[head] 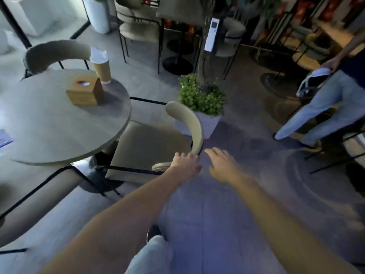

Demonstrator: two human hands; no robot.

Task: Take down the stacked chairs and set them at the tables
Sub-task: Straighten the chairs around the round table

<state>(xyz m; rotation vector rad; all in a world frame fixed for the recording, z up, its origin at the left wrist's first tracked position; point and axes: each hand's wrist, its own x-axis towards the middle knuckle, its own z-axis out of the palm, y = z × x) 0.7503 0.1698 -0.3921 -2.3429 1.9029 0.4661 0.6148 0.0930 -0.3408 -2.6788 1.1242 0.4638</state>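
A beige upholstered chair (pixel 150 143) with a curved backrest and black metal legs stands on the floor, its seat tucked partly under the round grey table (pixel 49 123). My left hand (pixel 184 163) rests with spread fingers on the near end of the backrest. My right hand (pixel 221 163) hovers open just to the right of the backrest, touching nothing. A second beige chair (pixel 57 54) stands at the table's far side. A third chair (pixel 23 206) is at the lower left, only partly in view.
On the table stand a wooden box (pixel 85 93) and a tall cup (pixel 101 70) with paper in it. A white planter with a green bush (pixel 201 107) sits right behind the chair. Another person (pixel 324 107) in jeans walks at the right. More chairs and tables stand at the back.
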